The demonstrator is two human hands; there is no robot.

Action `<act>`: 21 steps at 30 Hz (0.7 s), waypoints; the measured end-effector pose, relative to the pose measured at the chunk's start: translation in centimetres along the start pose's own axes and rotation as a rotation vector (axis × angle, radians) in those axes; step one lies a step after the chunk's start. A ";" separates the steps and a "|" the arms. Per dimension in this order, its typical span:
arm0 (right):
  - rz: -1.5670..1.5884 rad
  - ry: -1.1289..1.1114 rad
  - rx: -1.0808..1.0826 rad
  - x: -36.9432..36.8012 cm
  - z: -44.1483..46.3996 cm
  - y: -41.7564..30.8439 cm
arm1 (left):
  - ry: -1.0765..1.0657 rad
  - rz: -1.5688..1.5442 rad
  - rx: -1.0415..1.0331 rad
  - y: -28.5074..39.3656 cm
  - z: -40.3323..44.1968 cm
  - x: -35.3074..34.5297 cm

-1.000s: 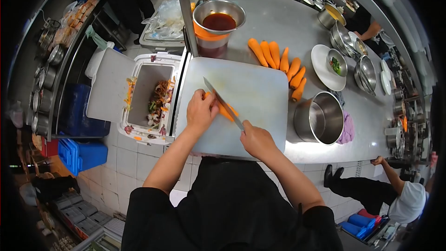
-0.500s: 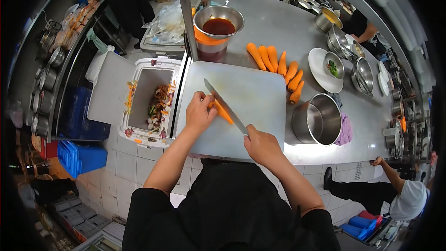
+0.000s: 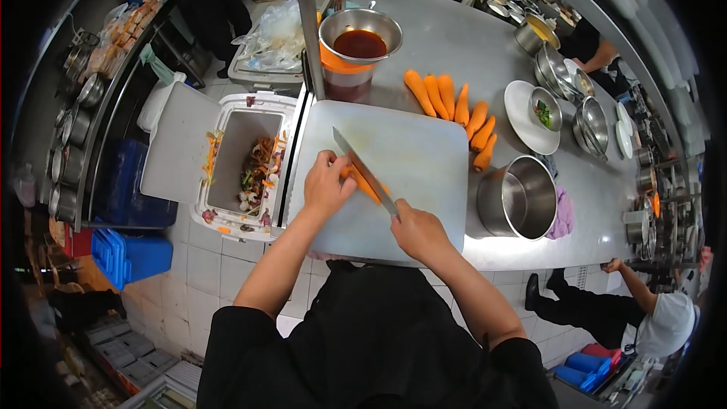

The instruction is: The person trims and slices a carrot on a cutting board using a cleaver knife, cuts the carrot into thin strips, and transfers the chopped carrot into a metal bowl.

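On the white cutting board [image 3: 424, 151], a carrot [image 3: 371, 188] lies at a slant, partly hidden by the blade. My left hand [image 3: 326, 182] is closed on the carrot's upper left end, fingertips bent against it. My right hand [image 3: 418, 229] grips the handle of a long kitchen knife [image 3: 362, 167]. Its blade runs up and left along the carrot, with the tip past my left fingers. Whether the edge has entered the carrot cannot be seen. Several whole peeled carrots [image 3: 447, 96] lie in a row beyond the board.
Left of the board stands an open bin [image 3: 227, 151] with scraps. A steel bowl of dark red liquid [image 3: 360, 39] sits on a tub at the back. To the right are a steel pot [image 3: 518, 197], a purple cloth [image 3: 563, 213] and a white plate [image 3: 521, 98]. Other people stand around.
My right hand and the knife handle have shifted slightly left, bringing the blade more over the carrot. My left hand stays nearly in place. A person at the right has moved a leg.
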State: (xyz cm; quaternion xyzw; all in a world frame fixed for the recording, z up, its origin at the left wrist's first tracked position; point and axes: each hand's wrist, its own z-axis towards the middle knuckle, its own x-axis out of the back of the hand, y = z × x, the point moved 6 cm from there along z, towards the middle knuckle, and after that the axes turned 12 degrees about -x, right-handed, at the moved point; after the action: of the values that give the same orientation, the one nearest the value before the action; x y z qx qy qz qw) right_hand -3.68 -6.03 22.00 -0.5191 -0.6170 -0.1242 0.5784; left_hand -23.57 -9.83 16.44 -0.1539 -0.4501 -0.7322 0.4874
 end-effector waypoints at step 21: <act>0.003 -0.023 -0.042 1.1 -1.1 -1.0 | -0.011 -0.010 0.012 0.0 -0.1 0.1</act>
State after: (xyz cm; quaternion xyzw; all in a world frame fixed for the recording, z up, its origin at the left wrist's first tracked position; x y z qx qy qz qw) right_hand -3.60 -6.77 23.69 -0.5333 -0.6200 -0.1301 0.5605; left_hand -23.59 -9.98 16.47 -0.1527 -0.4578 -0.7311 0.4823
